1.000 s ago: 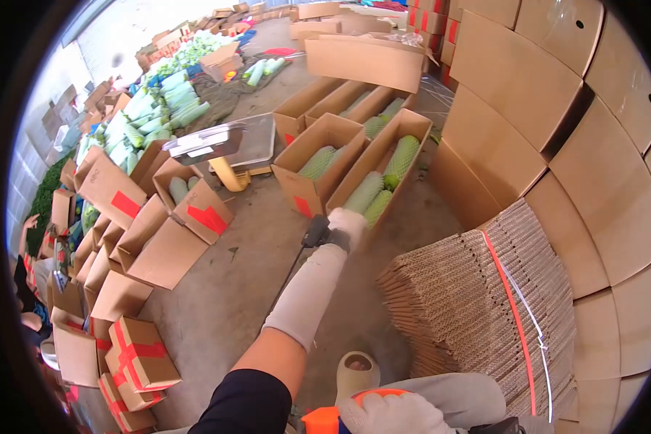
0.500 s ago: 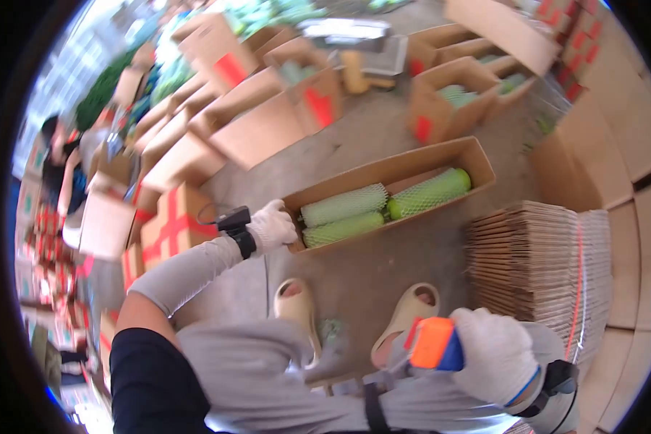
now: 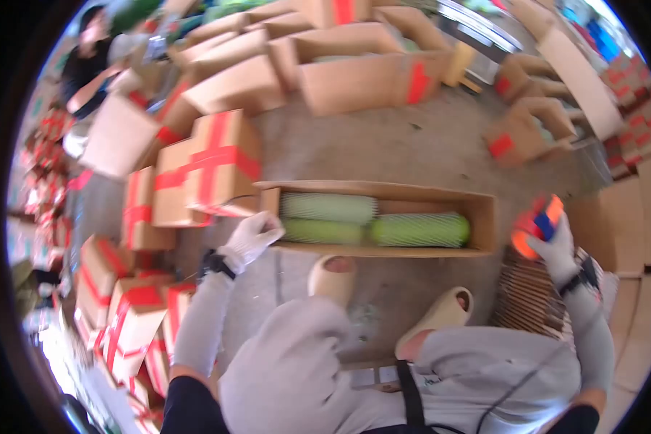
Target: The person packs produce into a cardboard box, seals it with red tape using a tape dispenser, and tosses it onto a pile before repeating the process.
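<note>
A long open cardboard box (image 3: 441, 194) lies on the floor in front of my feet. Inside are several green, long vegetables (image 3: 419, 230), each sleeved in white foam netting. My left hand (image 3: 257, 235), in a white glove, has its fingers closed at the box's left end, on the near corner. Off to the right, my gloved right hand (image 3: 557, 249) grips a tape dispenser (image 3: 539, 226), orange and blue with a roll of red tape. It is held in the air, apart from the box, above the stack of flattened cartons.
Flattened cartons (image 3: 524, 296) are stacked by my right leg. Taped boxes (image 3: 220, 163) stand at the left, and open boxes (image 3: 369, 79) line the far side. A scale (image 3: 481, 36) is behind them. Another person (image 3: 87, 65) is at the upper left.
My right hand has swung the tape dispenser from beside my lap up and forward to the right. The view has turned, and the box now appears level. My left hand stays at its left end.
</note>
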Motion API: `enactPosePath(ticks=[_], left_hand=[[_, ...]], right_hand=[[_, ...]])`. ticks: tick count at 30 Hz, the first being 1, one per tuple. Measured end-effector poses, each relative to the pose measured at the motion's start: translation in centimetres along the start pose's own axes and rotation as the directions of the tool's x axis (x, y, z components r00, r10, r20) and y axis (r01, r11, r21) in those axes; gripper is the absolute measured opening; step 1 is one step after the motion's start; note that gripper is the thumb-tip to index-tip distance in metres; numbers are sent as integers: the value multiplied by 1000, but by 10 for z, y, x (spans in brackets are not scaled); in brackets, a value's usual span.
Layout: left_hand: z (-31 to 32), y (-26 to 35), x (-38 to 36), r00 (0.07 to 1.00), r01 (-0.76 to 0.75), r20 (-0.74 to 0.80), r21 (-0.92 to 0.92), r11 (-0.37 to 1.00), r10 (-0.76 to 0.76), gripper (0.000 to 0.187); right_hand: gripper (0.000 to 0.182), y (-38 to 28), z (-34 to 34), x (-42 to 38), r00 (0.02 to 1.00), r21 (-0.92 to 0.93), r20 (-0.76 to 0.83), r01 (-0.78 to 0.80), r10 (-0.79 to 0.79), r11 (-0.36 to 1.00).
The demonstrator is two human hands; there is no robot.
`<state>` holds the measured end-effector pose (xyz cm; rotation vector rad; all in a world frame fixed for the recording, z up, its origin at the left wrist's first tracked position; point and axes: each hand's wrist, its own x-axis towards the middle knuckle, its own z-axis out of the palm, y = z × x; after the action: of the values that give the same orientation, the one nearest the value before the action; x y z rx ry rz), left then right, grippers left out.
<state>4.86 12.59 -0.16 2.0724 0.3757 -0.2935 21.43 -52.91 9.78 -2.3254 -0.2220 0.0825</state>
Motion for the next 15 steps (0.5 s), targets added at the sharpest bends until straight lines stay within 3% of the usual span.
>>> enactPosePath(ticks=[1,2,3,5,7,8,9,11,13,14,15], left_hand=[[3,13,7,996,-8,88,118,993,-3,15],[6,8,18,991,-118,84,188,975,104,17],[3,-6,29,991,39,129,19,999,-41,21],[-3,-15,36,954,248,239,-284,926,-182,37],[-5,7,20,952,-14,305,128,992,-26,47],[-6,26,15,931,-172,361,312,934,51,51],[-6,46,11,909,-309,389,383,870,151,62],[2,62,9,944,-300,303,623,722,131,61],[8,33,21,949,-315,205,683,659,240,63],[3,50,30,981,-163,179,564,809,73,63],[0,57,38,988,-114,146,521,846,43,62]], right_hand=[[89,10,6,10,999,-84,-39,10,-13,996],[87,12,19,13,999,-17,-44,-22,22,1000],[86,10,38,20,998,70,-34,-43,46,997],[82,-1,57,34,999,55,36,-24,22,998],[79,-21,78,40,992,-33,128,-17,21,999],[78,-36,90,44,983,-120,180,-11,32,993],[76,-44,97,46,970,-207,238,-1,51,978],[74,-42,103,49,970,-234,238,19,39,972],[74,-31,104,48,978,-235,209,50,0,971],[74,-21,104,47,978,-200,209,62,-19,978],[76,-23,105,48,980,-203,199,72,-30,977]])
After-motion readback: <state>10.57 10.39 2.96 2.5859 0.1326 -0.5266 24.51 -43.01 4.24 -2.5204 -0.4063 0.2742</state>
